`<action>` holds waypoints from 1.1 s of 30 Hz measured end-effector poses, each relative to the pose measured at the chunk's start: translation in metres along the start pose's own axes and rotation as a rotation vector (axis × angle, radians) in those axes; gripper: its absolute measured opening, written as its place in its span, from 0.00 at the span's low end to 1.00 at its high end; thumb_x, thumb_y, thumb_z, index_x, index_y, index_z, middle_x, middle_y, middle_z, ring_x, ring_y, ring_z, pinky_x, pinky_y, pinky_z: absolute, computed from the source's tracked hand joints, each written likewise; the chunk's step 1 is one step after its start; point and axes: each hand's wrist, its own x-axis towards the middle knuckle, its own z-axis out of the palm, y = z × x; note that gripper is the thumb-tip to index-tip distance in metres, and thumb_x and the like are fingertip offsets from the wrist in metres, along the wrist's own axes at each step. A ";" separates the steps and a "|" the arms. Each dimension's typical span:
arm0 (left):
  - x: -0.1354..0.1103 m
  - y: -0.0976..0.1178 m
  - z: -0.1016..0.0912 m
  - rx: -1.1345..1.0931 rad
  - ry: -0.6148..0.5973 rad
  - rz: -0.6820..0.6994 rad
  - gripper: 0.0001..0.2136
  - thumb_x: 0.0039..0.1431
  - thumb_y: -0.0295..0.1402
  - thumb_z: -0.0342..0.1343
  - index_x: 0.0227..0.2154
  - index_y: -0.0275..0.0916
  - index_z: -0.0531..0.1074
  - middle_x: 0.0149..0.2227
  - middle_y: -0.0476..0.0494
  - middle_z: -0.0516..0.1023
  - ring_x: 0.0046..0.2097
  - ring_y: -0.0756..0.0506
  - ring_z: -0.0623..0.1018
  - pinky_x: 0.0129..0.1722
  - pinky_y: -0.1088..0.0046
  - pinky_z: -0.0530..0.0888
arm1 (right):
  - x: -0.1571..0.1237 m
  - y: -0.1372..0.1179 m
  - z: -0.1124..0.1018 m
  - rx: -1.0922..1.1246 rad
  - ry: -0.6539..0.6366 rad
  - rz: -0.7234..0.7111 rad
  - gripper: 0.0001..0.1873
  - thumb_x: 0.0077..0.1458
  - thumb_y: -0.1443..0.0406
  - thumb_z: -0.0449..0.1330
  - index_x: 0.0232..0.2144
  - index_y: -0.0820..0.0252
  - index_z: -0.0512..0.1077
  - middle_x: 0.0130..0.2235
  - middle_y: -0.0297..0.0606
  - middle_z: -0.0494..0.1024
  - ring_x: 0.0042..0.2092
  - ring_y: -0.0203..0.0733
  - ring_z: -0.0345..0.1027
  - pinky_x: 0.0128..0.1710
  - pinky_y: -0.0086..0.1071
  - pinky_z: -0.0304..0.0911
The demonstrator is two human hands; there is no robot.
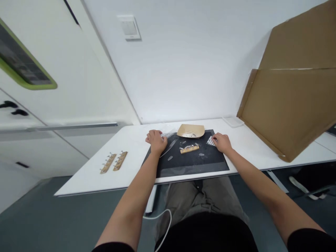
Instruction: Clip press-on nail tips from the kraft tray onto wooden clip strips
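A black mat [189, 162] lies on the white table [131, 147] in front of me. On it rests a small wooden strip with metal hooks [189, 149], with a few small clear pieces scattered around it. My left hand [156, 140] sits curled at the mat's far left corner, touching a small white packet [168, 134]. My right hand [222, 142] is at the mat's far right, its fingers pinched on a small dotted white sheet [210, 141]. A brown paper tray [190, 131] with small parts stands at the mat's far edge, between the hands.
Two more wooden hook strips [114, 162] lie on the table at the left. A large folded cardboard sheet [291, 101] leans against the wall on the right. A clear plastic lid [233, 121] lies beside it. My knees are under the table edge.
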 end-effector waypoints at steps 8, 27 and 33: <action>-0.003 0.018 -0.010 -0.037 0.135 0.054 0.10 0.58 0.30 0.53 0.43 0.37 0.68 0.50 0.30 0.67 0.54 0.30 0.67 0.51 0.52 0.60 | 0.030 -0.004 0.014 0.054 0.005 0.002 0.19 0.69 0.57 0.62 0.57 0.58 0.72 0.58 0.45 0.75 0.53 0.48 0.74 0.52 0.48 0.74; -0.009 0.092 -0.014 -0.366 0.265 0.883 0.05 0.56 0.25 0.61 0.33 0.41 0.72 0.34 0.45 0.77 0.40 0.42 0.73 0.50 0.57 0.63 | 0.062 -0.004 0.011 0.296 0.168 -0.125 0.10 0.69 0.64 0.54 0.47 0.54 0.75 0.37 0.37 0.80 0.34 0.42 0.74 0.36 0.34 0.66; -0.004 0.096 -0.022 -0.438 0.155 0.813 0.05 0.57 0.25 0.59 0.36 0.40 0.74 0.33 0.45 0.79 0.39 0.41 0.72 0.43 0.59 0.63 | 0.050 -0.020 -0.006 0.489 0.289 -0.164 0.13 0.70 0.70 0.47 0.49 0.56 0.69 0.33 0.35 0.74 0.32 0.42 0.71 0.36 0.36 0.68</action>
